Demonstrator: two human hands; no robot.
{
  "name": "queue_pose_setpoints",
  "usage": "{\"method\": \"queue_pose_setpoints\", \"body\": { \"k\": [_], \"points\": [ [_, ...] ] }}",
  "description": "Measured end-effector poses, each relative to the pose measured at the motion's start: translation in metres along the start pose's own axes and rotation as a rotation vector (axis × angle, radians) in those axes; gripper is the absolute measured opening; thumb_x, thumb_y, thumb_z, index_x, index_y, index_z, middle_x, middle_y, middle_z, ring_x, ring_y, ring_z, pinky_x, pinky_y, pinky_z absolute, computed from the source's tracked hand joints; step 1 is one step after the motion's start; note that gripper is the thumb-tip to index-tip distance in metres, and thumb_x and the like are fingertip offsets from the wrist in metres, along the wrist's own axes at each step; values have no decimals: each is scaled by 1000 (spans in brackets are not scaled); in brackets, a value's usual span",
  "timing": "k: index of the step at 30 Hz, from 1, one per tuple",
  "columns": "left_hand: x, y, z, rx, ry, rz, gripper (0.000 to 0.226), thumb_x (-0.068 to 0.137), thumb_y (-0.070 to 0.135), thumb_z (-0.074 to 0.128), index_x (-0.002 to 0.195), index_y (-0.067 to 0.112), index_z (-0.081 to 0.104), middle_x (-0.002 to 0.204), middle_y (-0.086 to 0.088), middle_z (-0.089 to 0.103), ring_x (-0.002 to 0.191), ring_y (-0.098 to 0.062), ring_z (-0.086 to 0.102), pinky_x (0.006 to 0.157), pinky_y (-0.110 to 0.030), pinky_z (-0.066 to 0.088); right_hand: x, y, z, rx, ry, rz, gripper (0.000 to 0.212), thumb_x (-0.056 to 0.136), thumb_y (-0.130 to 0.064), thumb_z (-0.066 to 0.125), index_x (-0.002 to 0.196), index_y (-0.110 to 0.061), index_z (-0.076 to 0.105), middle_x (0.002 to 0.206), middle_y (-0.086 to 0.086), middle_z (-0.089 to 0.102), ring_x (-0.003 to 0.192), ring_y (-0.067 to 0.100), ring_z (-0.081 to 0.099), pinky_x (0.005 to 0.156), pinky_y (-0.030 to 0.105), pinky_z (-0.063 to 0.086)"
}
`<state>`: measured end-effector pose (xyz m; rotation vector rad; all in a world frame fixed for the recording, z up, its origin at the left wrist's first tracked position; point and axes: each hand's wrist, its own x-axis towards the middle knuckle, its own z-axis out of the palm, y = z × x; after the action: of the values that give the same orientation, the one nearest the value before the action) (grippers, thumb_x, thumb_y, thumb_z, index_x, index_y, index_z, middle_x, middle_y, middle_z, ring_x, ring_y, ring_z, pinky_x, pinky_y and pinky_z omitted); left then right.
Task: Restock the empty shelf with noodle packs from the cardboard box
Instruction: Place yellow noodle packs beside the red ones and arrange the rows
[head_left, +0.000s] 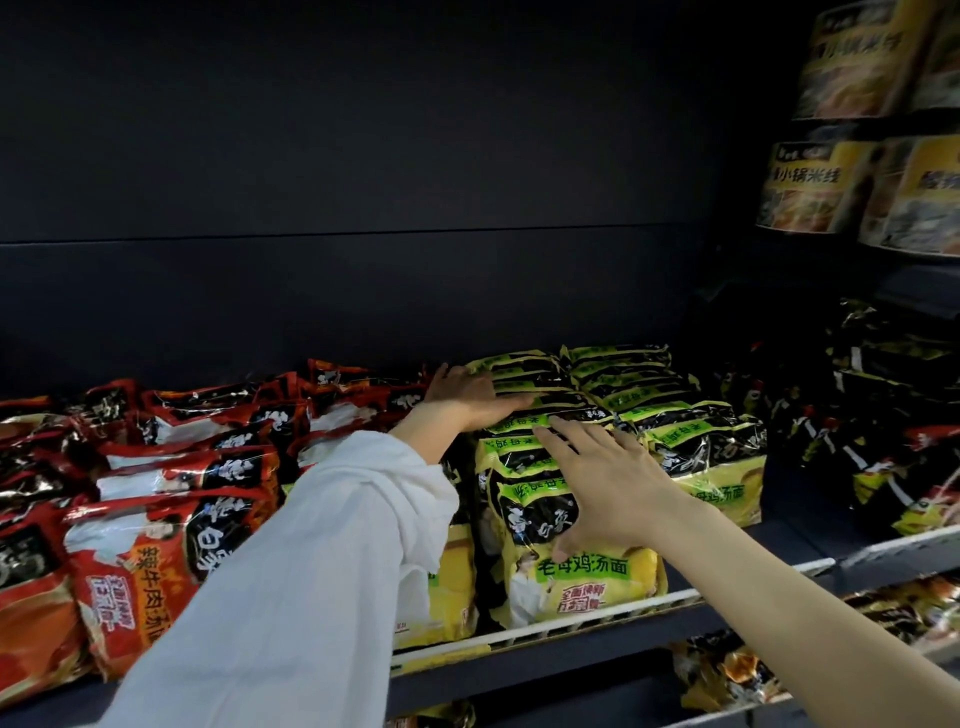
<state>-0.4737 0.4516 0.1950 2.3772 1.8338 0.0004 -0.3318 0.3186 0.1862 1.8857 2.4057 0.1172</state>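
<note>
Both hands lie on one file of yellow noodle packs (540, 467), which stand on edge, leaning back, and run from the shelf's (597, 616) white front rail toward the dark back panel, so the file's long axis points away from the person. The left hand (470, 397), on a white-sleeved arm, reaches farther in and lies flat, fingers straight, on the top edges of the rear packs; the right hand (605, 480) is nearer the front, fingers spread and straight over the middle packs, thumb down by the foremost pack's face. Neither grips anything. The packs are glossy yellow with a black band and green lettering. A second yellow file (691, 436) touches it on the right; red packs (171, 499) fill the left. Squaring the file looks like the step in hand. No cardboard box shows.
</note>
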Motion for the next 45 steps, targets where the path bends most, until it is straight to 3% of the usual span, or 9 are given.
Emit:
{"method": "queue_pose_setpoints", "body": {
  "k": [7,10,16,20,27,31,37,41,45],
  "points": [
    [-18,9,-1,-568,76,-60,71,96,51,39,152,20,10,160,-11,0,145,-30,15,115,-41,23,1,6,3,179,-84,-44,128,65,-71,66,150,-22,-15,157,-3,-22,144,12,-21,119,37,-12],
    [-22,12,5,-743,17,-112,72,95,45,45,152,18,11,158,-13,11,144,-30,20,116,-43,26,0,4,6,165,-53,-46,129,63,-80,58,151,-20,-15,158,-1,-20,144,13,-20,118,36,-12],
    [-44,16,0,-693,61,-44,52,94,27,53,140,11,37,143,-10,43,130,-25,41,105,-30,35,-1,4,5,190,-91,-24,125,64,-82,53,150,-21,-15,157,-2,-22,143,12,-22,116,42,-17],
    [-75,4,-6,-525,252,34,44,95,25,52,137,14,46,145,-9,40,132,-21,41,106,-26,32,-7,-6,-9,379,-49,-12,103,70,-82,31,152,-27,1,160,-6,-8,146,10,-14,113,46,-17],
    [-125,-72,-15,-306,360,54,32,95,3,42,112,14,68,121,-5,65,107,-19,62,94,-28,47,-18,-60,-29,537,355,-176,53,94,-33,53,143,-22,37,147,-2,38,139,14,27,111,23,21],
    [-131,-110,-13,-173,224,74,31,97,6,42,119,15,63,139,-7,52,126,-21,51,105,-31,41,-5,-94,-29,534,258,-204,65,92,-29,58,148,-17,28,151,3,31,141,17,23,112,23,21],
    [-146,-133,-9,46,51,190,47,95,41,46,137,19,47,141,-8,50,126,-27,49,103,-38,42,23,-134,-7,251,-58,-116,125,70,-45,78,151,-17,-13,160,5,-8,147,19,-10,119,35,3],
    [-155,-134,-6,86,-50,238,84,85,55,56,150,13,21,157,-6,20,143,-23,23,113,-33,26,26,-146,-4,102,45,-54,127,63,-51,81,152,-17,-4,154,11,17,145,28,10,119,38,6],
    [-151,-131,0,171,37,257,95,77,55,66,147,8,24,153,-9,28,139,-26,29,110,-40,35,33,-149,-2,-40,190,-32,119,61,-57,79,151,-16,13,139,9,35,134,27,29,119,40,10]
  ]
}}
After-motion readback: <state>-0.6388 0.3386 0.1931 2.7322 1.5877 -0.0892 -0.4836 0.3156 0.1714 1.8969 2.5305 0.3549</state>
